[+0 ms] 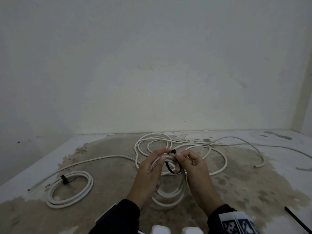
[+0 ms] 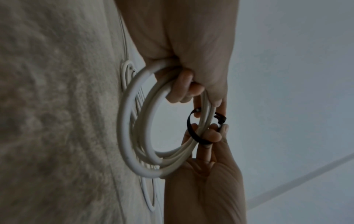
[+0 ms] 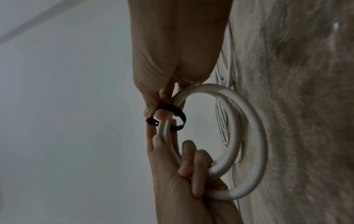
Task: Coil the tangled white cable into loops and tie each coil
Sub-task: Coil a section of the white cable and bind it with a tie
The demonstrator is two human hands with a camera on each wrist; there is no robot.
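A small coil of white cable (image 1: 168, 195) hangs between my hands above the floor. A black zip tie (image 1: 169, 169) loops loosely round its top strands. My left hand (image 1: 166, 154) has its lower fingers curled round the coil (image 2: 126, 121), and its thumb and index finger reach to the tie's free end. My right hand (image 1: 180, 155) pinches the zip tie (image 3: 172, 109) just by its head. More white cable (image 1: 217, 159) lies tangled on the floor behind. A finished coil (image 1: 70, 188) with a black tie (image 1: 64, 179) lies at the left.
A stained concrete floor (image 1: 109, 186) runs to a pale wall (image 1: 152, 81) close behind the tangle. A spare black zip tie (image 1: 297, 220) lies at the lower right. Two white shapes (image 1: 158, 229) show at the bottom edge.
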